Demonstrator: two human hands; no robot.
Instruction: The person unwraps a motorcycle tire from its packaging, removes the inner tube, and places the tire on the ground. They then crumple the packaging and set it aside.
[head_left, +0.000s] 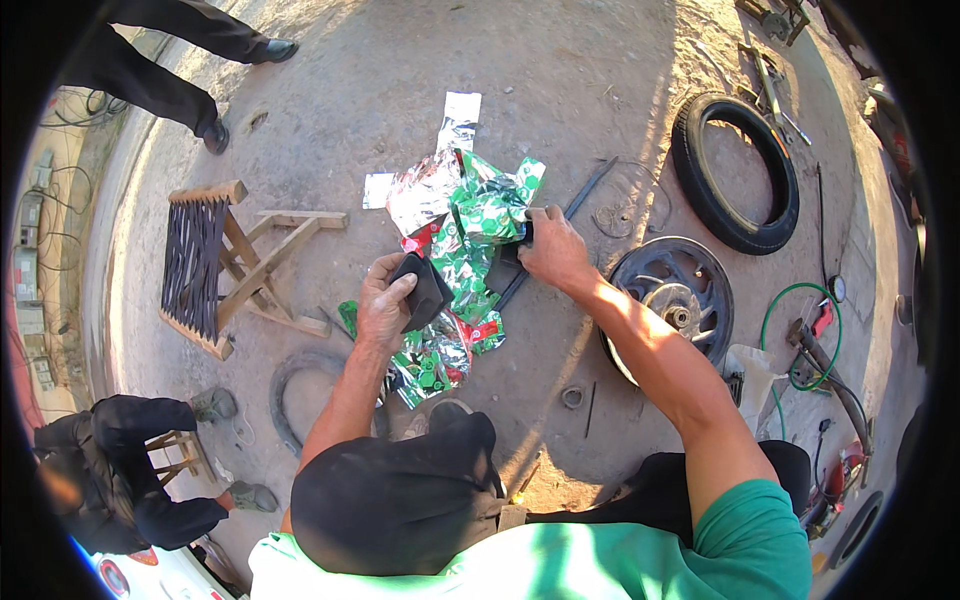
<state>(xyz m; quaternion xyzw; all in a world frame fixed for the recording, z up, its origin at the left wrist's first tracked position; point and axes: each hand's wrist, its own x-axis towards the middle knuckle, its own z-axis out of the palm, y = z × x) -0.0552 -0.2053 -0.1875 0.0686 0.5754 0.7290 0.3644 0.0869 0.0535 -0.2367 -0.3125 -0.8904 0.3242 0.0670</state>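
My left hand (383, 301) grips a folded piece of black rubber (426, 294), thumb across its top. My right hand (556, 249) is closed at the right edge of crumpled green, red and silver foil packaging (487, 214); a dark piece shows beside its fingers, mostly hidden. The foil spreads over the ground between and in front of both hands. Behind it and to the right, a dark flat tyre lever (592, 187) lies slanted on the ground. Beyond my right forearm rests a motorcycle wheel rim (705, 281) without its tyre.
A tyre (784, 184) lies at the far right, near a green hose (763, 330) and a pressure gauge (837, 288). On the left are a wooden folding stool (259, 274) and a curved rubber piece (281, 394). One person stands (161, 94) at upper left; another sits (142, 465) at lower left.
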